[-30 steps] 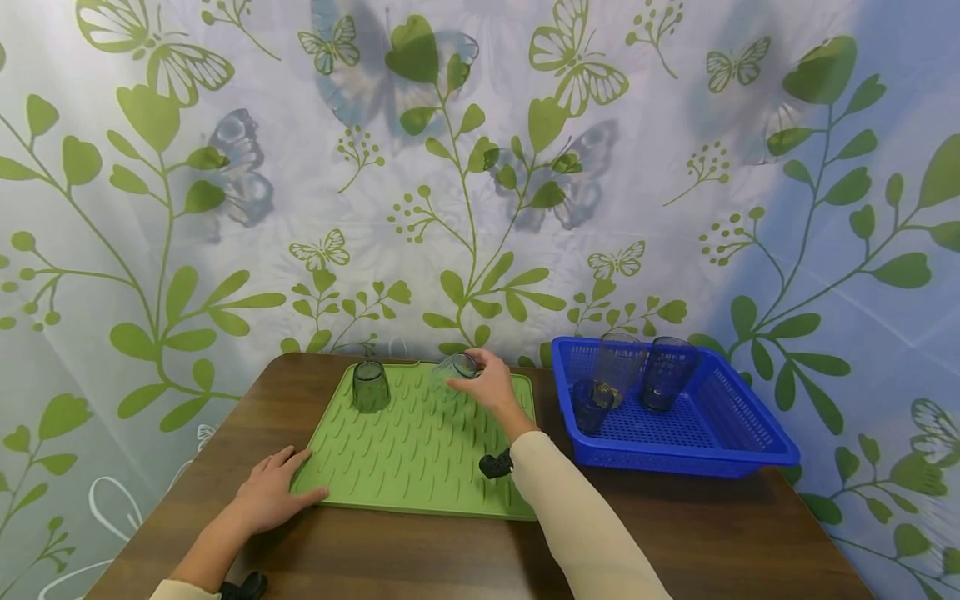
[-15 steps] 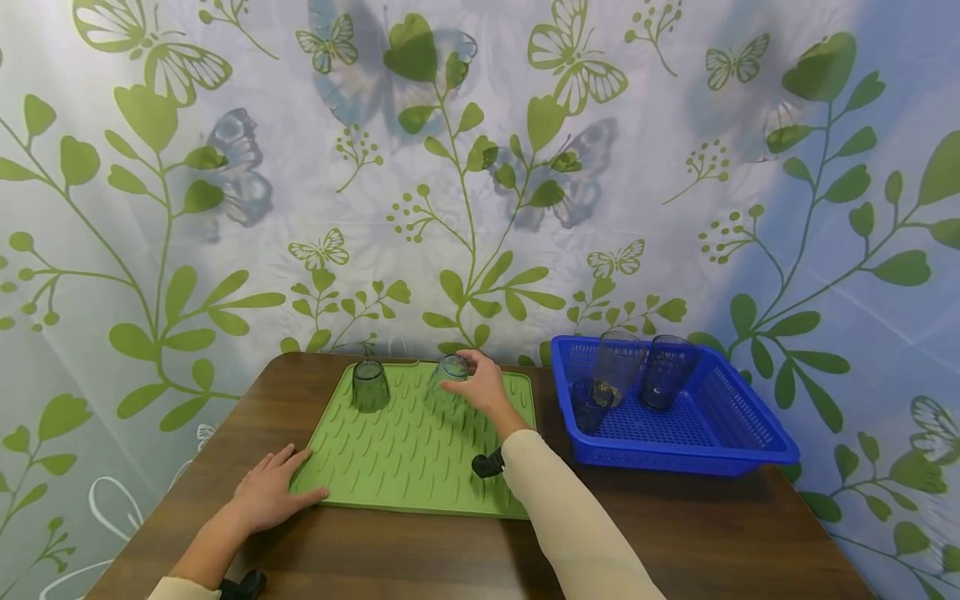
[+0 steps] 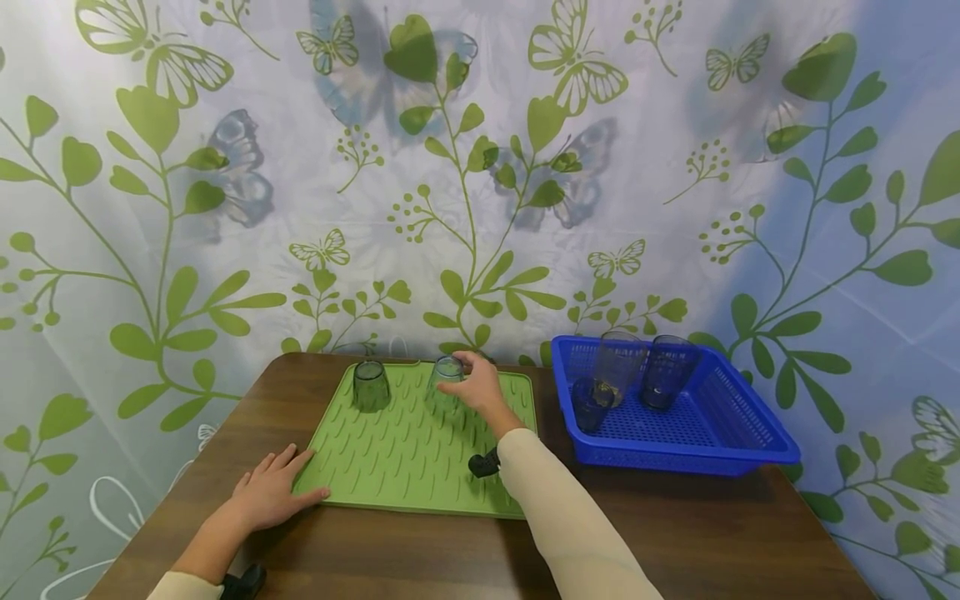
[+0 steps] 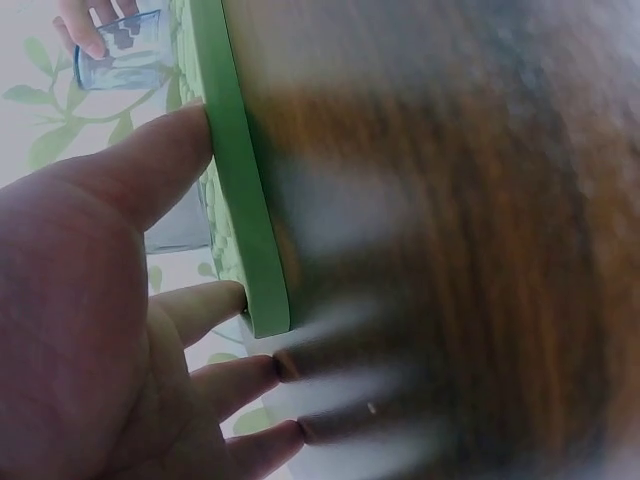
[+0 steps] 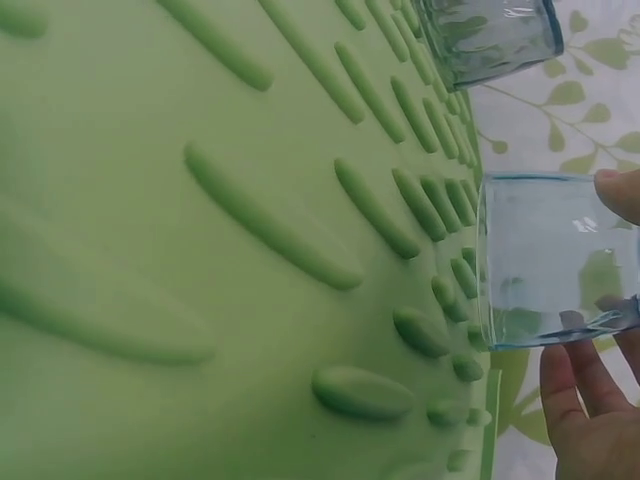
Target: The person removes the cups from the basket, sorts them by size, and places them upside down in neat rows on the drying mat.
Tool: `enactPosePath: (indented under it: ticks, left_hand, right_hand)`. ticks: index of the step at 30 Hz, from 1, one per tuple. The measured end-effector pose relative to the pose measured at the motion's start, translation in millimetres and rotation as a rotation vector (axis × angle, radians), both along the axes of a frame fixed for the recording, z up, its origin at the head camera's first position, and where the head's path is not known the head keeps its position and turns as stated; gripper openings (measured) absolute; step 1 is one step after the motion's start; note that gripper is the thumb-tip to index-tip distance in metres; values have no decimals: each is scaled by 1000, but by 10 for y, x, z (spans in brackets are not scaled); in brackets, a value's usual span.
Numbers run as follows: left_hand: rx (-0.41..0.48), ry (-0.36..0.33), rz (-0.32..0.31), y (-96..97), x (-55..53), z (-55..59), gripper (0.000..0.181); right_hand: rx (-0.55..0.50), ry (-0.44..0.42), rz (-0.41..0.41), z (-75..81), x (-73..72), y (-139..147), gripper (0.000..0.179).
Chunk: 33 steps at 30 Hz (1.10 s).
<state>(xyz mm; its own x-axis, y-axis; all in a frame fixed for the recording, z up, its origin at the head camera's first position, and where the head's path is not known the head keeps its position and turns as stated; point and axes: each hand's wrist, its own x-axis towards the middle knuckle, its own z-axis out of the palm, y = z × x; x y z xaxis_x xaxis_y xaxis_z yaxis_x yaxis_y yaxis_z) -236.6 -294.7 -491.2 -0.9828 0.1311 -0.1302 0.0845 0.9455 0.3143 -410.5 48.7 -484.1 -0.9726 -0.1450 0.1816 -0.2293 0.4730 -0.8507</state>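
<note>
My right hand (image 3: 480, 390) holds a clear bluish glass (image 3: 442, 403) between thumb and fingers near the mat's back edge. The glass stands mouth down, its rim at or just above the ridged green drying mat (image 3: 397, 475); contact is hard to tell. The right wrist view shows the thumb on one side of this glass (image 5: 545, 260) and fingers on the other. A darker glass (image 3: 371, 388) stands upside down to its left on the mat. My left hand (image 3: 267, 493) rests at the mat's front left corner, fingers spread, thumb and forefinger touching its edge (image 4: 240, 190).
On the right of the brown wooden table (image 3: 420, 558) stands a blue plastic basket (image 3: 682, 457). Inside it are a tall clear glass (image 3: 617, 360), a tall dark glass (image 3: 666, 375) and a short dark glass (image 3: 591, 410). A patterned curtain (image 3: 480, 208) hangs close behind the table.
My right hand has moved slightly left and turned the clear glass from tilted to mouth down on or just over the mat. The left hand has stayed at the mat's corner.
</note>
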Motion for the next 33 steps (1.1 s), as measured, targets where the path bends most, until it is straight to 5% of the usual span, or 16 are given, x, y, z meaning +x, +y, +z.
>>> enactPosePath:
  ticks: [13, 33]
  left_hand:
    - [20, -9, 4, 2, -25, -11, 93]
    - [38, -3, 21, -5, -16, -11, 94]
  right_hand:
    - [55, 3, 2, -88, -22, -30, 68]
    - [-14, -37, -2, -149, -28, -78, 73]
